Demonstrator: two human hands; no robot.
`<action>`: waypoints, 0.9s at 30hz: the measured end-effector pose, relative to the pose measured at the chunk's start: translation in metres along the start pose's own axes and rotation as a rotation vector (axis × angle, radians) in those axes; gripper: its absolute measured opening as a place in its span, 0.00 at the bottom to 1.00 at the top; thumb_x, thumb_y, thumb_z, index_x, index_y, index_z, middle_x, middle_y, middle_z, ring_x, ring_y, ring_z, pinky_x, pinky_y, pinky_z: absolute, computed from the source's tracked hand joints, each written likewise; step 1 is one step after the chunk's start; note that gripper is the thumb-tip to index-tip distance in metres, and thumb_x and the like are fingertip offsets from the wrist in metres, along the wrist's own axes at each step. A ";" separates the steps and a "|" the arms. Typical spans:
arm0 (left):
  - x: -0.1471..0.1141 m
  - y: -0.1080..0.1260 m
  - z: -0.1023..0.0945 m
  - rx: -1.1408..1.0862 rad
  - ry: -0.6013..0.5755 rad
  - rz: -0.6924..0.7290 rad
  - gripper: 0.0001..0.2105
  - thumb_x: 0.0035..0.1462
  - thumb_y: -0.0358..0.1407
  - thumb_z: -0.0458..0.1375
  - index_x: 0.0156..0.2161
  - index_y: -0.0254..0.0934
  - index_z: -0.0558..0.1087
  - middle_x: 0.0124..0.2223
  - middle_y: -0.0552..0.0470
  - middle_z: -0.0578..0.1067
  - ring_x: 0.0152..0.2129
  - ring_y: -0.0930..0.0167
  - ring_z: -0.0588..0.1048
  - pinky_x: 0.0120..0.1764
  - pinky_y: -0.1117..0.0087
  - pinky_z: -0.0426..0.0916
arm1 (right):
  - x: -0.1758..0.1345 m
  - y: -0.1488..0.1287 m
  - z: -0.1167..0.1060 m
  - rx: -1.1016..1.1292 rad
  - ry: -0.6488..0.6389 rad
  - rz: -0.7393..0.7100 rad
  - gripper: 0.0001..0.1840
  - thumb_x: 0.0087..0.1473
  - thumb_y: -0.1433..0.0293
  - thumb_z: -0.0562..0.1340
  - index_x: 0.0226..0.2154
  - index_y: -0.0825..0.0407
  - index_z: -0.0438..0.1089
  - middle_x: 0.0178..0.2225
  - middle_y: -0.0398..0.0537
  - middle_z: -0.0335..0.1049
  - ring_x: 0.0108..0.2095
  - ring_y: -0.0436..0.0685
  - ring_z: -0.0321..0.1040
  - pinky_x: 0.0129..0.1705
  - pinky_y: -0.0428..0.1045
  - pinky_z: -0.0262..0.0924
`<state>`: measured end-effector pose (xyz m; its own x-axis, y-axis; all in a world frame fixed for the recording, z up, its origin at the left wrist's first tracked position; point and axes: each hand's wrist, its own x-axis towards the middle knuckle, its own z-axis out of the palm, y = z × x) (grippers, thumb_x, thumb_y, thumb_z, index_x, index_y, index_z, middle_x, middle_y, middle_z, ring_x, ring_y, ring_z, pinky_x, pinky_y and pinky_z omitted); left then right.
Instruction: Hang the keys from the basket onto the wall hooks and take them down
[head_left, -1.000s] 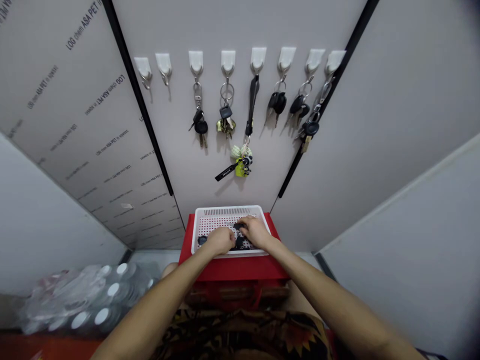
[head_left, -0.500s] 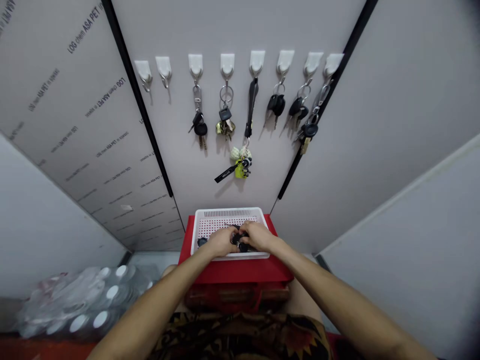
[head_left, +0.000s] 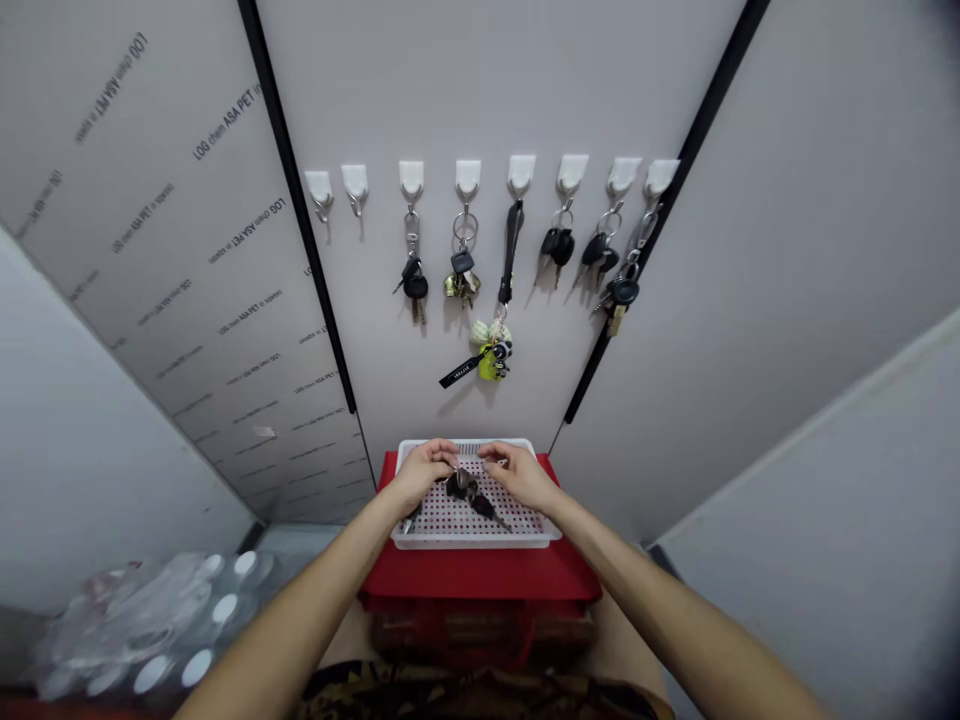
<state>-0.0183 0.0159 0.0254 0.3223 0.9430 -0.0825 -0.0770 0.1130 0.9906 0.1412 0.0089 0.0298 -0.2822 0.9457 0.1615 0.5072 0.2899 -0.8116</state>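
My left hand [head_left: 421, 474] is closed at the fingertips on a bunch of keys [head_left: 466, 487], which spreads over the white plastic basket [head_left: 480, 541]. Dark key heads and a long key pointing down to the right show in the bunch. To the right of it, my right hand [head_left: 520, 476] is held over the basket with fingers apart and slightly curled, not gripping the keys. Another small dark item with a shiny end [head_left: 411, 519] lies at the basket's left side, partly hidden by my left wrist.
Several white adhesive hooks [head_left: 468, 176] line the wall ahead; keys hang from most. A black strap [head_left: 511, 252] with a yellow-green charm [head_left: 491, 360] hangs lowest. The basket rests on a red box [head_left: 480, 572]. Wrapped bottles [head_left: 161, 625] stand at lower left.
My hands have moved apart; the right has let go of the keys, while the left keeps them. The bunch now hangs more spread out. The view has tilted up slightly.
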 end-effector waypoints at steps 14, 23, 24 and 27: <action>-0.003 0.019 -0.014 0.513 0.176 0.187 0.02 0.37 0.30 0.52 0.21 0.33 0.65 0.21 0.56 0.66 0.22 0.76 0.64 0.28 0.74 0.59 | 0.006 -0.019 0.009 0.135 -0.121 0.033 0.09 0.42 0.69 0.49 0.19 0.56 0.60 0.16 0.39 0.58 0.19 0.45 0.54 0.23 0.42 0.51; -0.009 0.088 -0.028 0.653 0.201 0.330 0.05 0.35 0.26 0.49 0.19 0.34 0.66 0.19 0.57 0.65 0.19 0.77 0.63 0.24 0.76 0.57 | 0.039 -0.072 0.015 0.200 -0.021 -0.199 0.07 0.41 0.68 0.52 0.22 0.55 0.61 0.20 0.42 0.61 0.23 0.48 0.58 0.27 0.44 0.54; -0.008 0.101 -0.032 0.592 0.233 0.337 0.04 0.35 0.26 0.49 0.19 0.33 0.65 0.18 0.58 0.64 0.18 0.78 0.62 0.23 0.77 0.56 | 0.047 -0.084 0.014 0.234 -0.006 -0.216 0.07 0.41 0.68 0.51 0.21 0.55 0.61 0.18 0.41 0.60 0.21 0.47 0.57 0.26 0.43 0.53; -0.006 0.141 -0.045 0.429 0.358 0.421 0.02 0.33 0.26 0.50 0.18 0.33 0.63 0.16 0.60 0.61 0.15 0.80 0.60 0.21 0.78 0.55 | 0.072 -0.126 0.008 0.277 0.051 -0.281 0.08 0.41 0.67 0.52 0.20 0.55 0.60 0.16 0.40 0.58 0.19 0.45 0.55 0.23 0.42 0.52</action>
<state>-0.0739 0.0409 0.1608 0.0102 0.9328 0.3601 0.2764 -0.3488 0.8955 0.0509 0.0393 0.1389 -0.3343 0.8434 0.4206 0.1754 0.4942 -0.8515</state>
